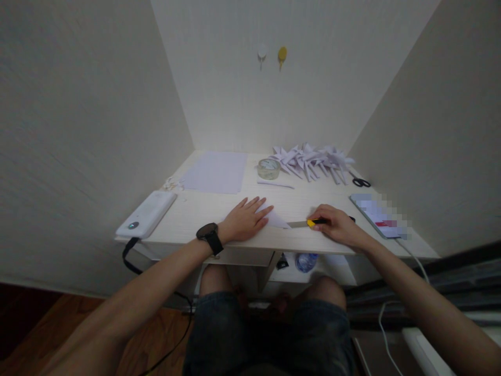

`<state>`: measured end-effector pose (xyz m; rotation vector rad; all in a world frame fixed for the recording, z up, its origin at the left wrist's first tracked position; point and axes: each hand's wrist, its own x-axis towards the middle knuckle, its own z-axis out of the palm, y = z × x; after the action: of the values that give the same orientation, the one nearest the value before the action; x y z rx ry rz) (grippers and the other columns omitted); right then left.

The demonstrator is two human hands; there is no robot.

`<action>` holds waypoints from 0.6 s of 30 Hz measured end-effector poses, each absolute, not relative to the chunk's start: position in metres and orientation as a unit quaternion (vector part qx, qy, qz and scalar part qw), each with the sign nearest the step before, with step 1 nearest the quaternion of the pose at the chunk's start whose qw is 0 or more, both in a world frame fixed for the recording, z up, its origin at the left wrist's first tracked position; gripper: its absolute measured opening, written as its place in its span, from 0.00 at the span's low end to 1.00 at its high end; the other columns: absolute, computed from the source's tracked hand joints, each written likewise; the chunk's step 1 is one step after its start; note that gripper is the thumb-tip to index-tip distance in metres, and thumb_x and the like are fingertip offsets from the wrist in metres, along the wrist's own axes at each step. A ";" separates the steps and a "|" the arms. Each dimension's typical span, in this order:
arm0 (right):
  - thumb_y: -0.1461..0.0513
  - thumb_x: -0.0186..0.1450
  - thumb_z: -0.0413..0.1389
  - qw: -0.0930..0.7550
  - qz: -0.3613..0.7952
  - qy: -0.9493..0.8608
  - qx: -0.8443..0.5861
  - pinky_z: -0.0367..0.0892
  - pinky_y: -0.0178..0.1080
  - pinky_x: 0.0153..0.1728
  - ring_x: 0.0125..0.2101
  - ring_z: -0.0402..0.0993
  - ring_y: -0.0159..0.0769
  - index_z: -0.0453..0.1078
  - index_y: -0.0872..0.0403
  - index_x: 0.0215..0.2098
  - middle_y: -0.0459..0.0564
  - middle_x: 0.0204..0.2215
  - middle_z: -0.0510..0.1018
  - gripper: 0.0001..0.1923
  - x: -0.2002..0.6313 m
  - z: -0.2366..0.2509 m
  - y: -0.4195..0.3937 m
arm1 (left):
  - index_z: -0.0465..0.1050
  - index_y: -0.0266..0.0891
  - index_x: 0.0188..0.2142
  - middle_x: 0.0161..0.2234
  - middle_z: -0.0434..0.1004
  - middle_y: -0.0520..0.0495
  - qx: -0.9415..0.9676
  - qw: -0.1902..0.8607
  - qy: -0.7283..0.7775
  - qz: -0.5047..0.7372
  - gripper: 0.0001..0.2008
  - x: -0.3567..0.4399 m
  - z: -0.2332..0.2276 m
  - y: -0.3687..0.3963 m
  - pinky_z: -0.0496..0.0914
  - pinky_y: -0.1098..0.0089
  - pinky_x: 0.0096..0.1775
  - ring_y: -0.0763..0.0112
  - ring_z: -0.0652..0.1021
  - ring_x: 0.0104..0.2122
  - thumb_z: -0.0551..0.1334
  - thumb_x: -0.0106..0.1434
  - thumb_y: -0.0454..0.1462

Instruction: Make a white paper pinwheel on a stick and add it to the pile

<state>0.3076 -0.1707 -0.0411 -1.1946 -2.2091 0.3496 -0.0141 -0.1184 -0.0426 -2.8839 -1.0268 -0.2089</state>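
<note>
The left hand lies flat, fingers spread, pressing a folded white paper sheet near the pale wooden desk's front edge. Just right of the sheet, the right hand grips a yellow-handled utility knife, blade touching the sheet's right corner.

Matt paper sheet — pale wood-grain desk

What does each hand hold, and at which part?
Right hand grips a utility knife by its yellow-black handle. Left hand holds nothing; it presses flat on paper.
</note>
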 end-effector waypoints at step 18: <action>0.61 0.60 0.60 0.323 0.116 -0.792 -0.506 0.70 0.43 0.38 0.35 0.75 0.41 0.77 0.51 0.37 0.51 0.33 0.79 0.07 0.324 -0.047 -0.181 | 0.55 0.42 0.67 0.70 0.47 0.34 -0.935 0.084 -0.328 -0.107 0.36 -0.015 -0.036 -0.120 0.49 0.46 0.64 0.48 0.50 0.69 0.49 0.67 0.58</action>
<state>0.3240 -0.1810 -0.0465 -1.3278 -2.0777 0.3038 -0.0154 -0.1203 -0.0363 -2.7889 -0.9774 -0.3201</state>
